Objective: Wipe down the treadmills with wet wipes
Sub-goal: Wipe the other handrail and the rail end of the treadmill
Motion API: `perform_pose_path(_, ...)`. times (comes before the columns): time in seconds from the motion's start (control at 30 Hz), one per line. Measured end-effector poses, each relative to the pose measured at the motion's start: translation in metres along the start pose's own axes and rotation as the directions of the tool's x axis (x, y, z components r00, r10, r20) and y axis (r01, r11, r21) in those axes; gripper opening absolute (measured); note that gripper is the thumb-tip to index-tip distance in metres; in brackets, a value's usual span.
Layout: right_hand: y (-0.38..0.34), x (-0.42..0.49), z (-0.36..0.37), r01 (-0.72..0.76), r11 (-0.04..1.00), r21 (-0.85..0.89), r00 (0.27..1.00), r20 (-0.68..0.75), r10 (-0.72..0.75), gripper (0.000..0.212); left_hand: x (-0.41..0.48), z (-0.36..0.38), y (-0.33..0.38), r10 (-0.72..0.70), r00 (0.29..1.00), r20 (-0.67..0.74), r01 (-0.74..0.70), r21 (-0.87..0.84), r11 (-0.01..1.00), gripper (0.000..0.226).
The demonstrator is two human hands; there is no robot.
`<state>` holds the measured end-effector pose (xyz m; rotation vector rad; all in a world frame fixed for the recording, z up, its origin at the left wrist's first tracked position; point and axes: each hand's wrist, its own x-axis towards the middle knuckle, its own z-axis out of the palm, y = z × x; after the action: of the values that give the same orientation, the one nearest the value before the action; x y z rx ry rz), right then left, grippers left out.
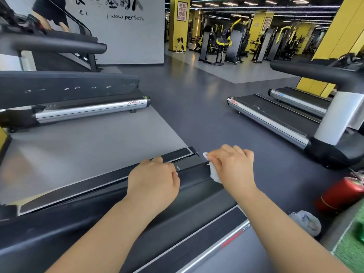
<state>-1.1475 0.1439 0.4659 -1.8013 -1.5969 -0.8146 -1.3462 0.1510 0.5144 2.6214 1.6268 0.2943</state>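
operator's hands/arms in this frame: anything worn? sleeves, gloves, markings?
Nothing worn that shows. Left hand and right hand are bare: no gloves, rings, watch or wristbands visible. Both forearms are bare down to the frame's bottom edge, with no sleeves, cables or markings in view.

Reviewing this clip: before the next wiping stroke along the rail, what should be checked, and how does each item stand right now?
1. The right hand grips the white wet wipe: ok.
2. The wipe touches the black rounded treadmill handrail, at its far end: ok.
3. The left hand holds that rail: ok.
4. Rail between the hands bare: ok.
5. Wipe damp enough: cannot tell.
6. The red fire extinguisher and grey crumpled cloth lie apart from the arms: ok.
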Motion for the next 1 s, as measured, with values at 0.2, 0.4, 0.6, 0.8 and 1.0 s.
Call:
perform_pose_path(0.2,-0.045,-0.027,0.001,0.177,0.980,0.093,0.976,-0.141,-0.163,0.015,0.005,-0.004,0.003,-0.030,0.999,0.022,0.030,0.021,0.999,0.036)
perform_pose_path(0.4,-0.001,-0.037,0.011,0.086,0.994,0.064,0.982,-0.172,-0.074,0.020,0.006,-0.005,0.002,-0.037,0.999,0.026,0.037,0.034,0.999,0.037)
perform_pose_path(0.6,-0.008,-0.048,0.001,-0.034,0.966,0.255,0.989,-0.130,0.069,0.013,0.011,-0.010,0.003,-0.049,0.996,0.068,0.048,0.022,0.999,0.039)
perform_pose_path(0.8,-0.019,-0.051,0.007,0.101,0.963,0.249,0.985,-0.164,-0.061,0.006,0.013,0.007,0.027,0.056,0.997,0.043,-0.046,-0.203,0.978,0.041)
perform_pose_path(1.0,0.024,-0.047,0.011,-0.012,0.989,0.147,0.993,-0.112,0.029,0.016,0.014,0.013,0.028,0.068,0.997,0.036,-0.062,-0.141,0.988,0.040)
